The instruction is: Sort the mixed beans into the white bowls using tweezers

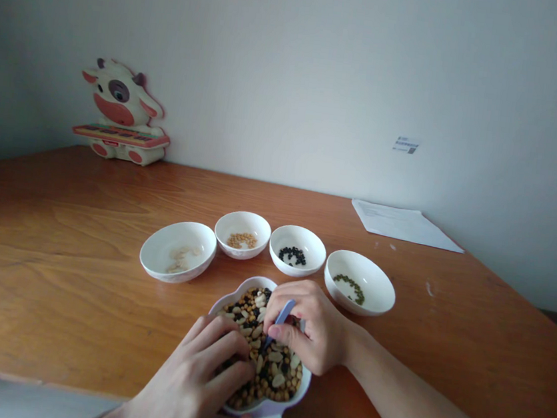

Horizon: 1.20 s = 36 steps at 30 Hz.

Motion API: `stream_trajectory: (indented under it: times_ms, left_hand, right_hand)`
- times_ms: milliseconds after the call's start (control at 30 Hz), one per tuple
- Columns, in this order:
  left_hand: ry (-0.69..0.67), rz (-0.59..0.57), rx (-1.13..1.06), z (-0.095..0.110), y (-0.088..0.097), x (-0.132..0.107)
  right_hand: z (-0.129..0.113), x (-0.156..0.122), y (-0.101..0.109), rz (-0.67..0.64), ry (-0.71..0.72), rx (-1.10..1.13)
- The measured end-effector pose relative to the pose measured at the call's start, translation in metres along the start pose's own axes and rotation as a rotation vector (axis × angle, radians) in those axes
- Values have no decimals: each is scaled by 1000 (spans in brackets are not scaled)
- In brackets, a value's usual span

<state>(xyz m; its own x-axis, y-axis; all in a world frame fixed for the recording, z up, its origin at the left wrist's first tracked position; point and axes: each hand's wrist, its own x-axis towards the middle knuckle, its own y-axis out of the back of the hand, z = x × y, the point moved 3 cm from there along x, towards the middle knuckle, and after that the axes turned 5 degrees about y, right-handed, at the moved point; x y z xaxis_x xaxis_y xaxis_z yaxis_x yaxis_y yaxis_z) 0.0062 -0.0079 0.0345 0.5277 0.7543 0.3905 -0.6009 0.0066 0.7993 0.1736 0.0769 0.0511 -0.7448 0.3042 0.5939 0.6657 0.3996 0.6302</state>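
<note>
A lavender, scallop-edged tray (306, 381) at the table's front edge holds a mix of yellow beans, black beans and pale peanut halves. My left hand (203, 361) reaches over the tray's left side, its bent fingers on the beans and its thumb apart near the front rim. Their fingertips are partly hidden. Above the tray's right side, my right hand (308, 326) is closed around lavender tweezers (285, 312). The tweezers slant down, with their tips among the beans. Whether a bean is between the tips, I cannot tell.
Behind the tray stand white bowls in an arc: one with pale pieces (178, 251), one with yellow beans (242, 235), one with black beans (297, 251) and one with green beans (360, 283). A cow-shaped toy keyboard (123, 114) and papers (405, 223) are near the wall.
</note>
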Motion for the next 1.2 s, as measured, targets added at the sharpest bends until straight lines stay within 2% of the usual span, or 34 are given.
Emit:
stream_trajectory:
  times_ms: [1200]
  left_hand:
    - [-14,30,33,0,0,0]
  right_hand:
    - [-2,1,-1,-31,-21,-24]
